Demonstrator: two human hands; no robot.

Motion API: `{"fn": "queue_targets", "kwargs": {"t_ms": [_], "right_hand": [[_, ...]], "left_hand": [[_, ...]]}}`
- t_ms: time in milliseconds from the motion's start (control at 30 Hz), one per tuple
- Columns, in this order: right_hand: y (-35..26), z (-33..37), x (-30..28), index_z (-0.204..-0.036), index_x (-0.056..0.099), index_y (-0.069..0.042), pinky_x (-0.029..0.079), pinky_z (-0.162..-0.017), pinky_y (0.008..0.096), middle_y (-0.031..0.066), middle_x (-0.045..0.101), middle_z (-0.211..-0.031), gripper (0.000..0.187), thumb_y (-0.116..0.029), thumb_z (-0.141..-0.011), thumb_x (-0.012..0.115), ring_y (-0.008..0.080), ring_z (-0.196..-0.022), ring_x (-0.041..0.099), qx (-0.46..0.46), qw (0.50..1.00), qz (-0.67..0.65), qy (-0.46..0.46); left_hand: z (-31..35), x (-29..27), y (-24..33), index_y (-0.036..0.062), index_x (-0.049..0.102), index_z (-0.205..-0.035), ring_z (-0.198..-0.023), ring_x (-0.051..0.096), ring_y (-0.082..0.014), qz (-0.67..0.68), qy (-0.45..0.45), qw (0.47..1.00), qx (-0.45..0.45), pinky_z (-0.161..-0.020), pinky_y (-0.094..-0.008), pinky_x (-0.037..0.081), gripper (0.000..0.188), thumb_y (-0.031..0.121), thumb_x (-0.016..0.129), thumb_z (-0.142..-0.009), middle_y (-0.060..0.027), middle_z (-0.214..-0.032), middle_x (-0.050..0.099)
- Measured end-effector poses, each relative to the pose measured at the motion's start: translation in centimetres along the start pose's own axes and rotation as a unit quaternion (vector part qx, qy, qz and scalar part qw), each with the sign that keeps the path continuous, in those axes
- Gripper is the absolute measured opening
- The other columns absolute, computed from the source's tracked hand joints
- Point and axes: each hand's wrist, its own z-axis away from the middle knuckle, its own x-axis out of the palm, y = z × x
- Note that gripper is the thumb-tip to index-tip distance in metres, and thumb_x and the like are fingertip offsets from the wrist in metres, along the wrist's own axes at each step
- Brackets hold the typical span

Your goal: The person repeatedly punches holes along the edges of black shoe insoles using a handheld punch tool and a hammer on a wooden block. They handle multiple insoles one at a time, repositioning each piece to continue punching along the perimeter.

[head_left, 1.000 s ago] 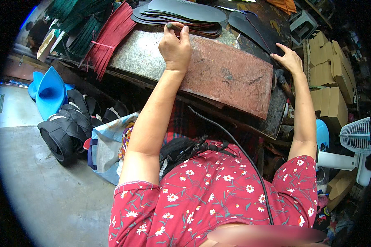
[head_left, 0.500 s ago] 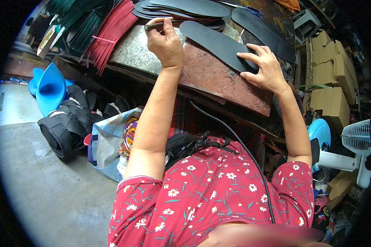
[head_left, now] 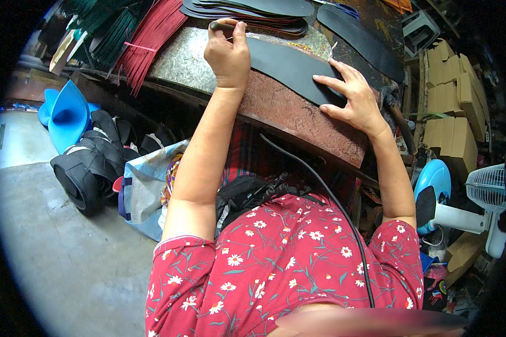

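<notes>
A black sole-shaped sheet [head_left: 284, 66] lies across a rough reddish-brown slab [head_left: 315, 124] on the workbench. My right hand [head_left: 354, 104] rests on its right end, fingers spread and stretched out. At the sheet's left end, my left hand [head_left: 228, 63] is closed around a short, dark stick-like tool [head_left: 222, 26]. Most of that tool is hidden by my fingers, so its kind is unclear. Behind the sheet is a stack of similar dark sole-shaped pieces [head_left: 250, 12]. One more black sole-shaped piece [head_left: 361, 40] lies at the far right.
A tied bundle of red strips [head_left: 150, 40] hangs over the bench's left edge, beside dark green strips [head_left: 112, 48]. Blue-handled scissors [head_left: 346, 9] lie at the back. Cardboard boxes [head_left: 441, 106] and a white fan [head_left: 485, 188] stand right. A black cable [head_left: 315, 180] crosses my front.
The black sheet has slid left and slightly nearer me, its left end now by my left hand. My right hand has shifted a little left, and my left hand has tilted the tool.
</notes>
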Motion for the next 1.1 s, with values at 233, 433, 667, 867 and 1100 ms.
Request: {"fn": "queue_targets", "kwargs": {"t_ms": [233,433,667,867,1100], "right_hand": [[-0.6,-2.3,0.6,-0.128,0.065,-0.023,0.036,-0.110,0.0458,0.0207,0.048,-0.143,0.060,-0.036,-0.070,0.075,0.0384,-0.129,0.047,0.009,0.999,-0.030,-0.016],[-1.4,-2.1,0.6,-0.126,0.065,-0.026,0.038,-0.107,0.0455,0.0234,0.051,-0.138,0.057,-0.040,-0.072,0.075,0.0394,-0.123,0.051,0.006,1.000,-0.003,0.020],[-1.3,-0.1,-0.6,-0.134,0.060,-0.026,0.036,-0.109,0.0458,0.0218,0.048,-0.143,0.065,-0.053,-0.076,0.073,0.0372,-0.130,0.047,0.000,0.996,0.084,0.035],[5.8,7.7,-5.0,-0.101,0.076,-0.007,0.038,-0.107,0.0397,0.0097,0.069,-0.120,0.039,-0.038,-0.100,0.051,0.0296,-0.127,0.051,0.248,0.953,0.002,0.175],[9.4,15.2,-3.3,-0.150,0.035,-0.011,0.035,-0.110,0.0402,0.0133,0.048,-0.146,0.056,-0.022,-0.098,0.051,0.0327,-0.133,0.044,0.272,0.945,0.092,0.155]], "left_hand": [[-0.1,0.7,-0.4,0.0083,0.062,-0.091,-0.067,0.067,-0.0254,-0.004,-0.026,1.000,-0.007,-0.066,-0.0361,0.053,0.014,0.020,0.069,-0.088,-0.0068,-0.075,0.067],[0.1,1.2,-1.1,0.0074,0.063,-0.091,-0.071,0.069,-0.0254,0.011,-0.054,0.998,-0.020,-0.068,-0.0363,0.055,0.014,0.018,0.070,-0.087,-0.0078,-0.077,0.068],[0.1,1.1,-1.3,0.0026,0.062,-0.092,-0.076,0.069,-0.0155,-0.006,-0.088,0.995,-0.048,-0.069,-0.0280,0.055,0.010,0.011,0.067,-0.090,-0.0066,-0.083,0.072],[-0.4,1.0,-0.9,0.0019,0.056,-0.100,-0.079,0.069,-0.0161,0.138,-0.039,0.985,-0.091,-0.068,-0.0284,0.059,0.011,0.010,0.062,-0.095,-0.0096,-0.089,0.070],[-1.5,0.5,0.1,0.0007,0.057,-0.099,-0.078,0.069,-0.0169,0.245,-0.112,0.949,-0.162,-0.065,-0.0282,0.061,0.009,0.008,0.062,-0.095,-0.0104,-0.089,0.068]]}}
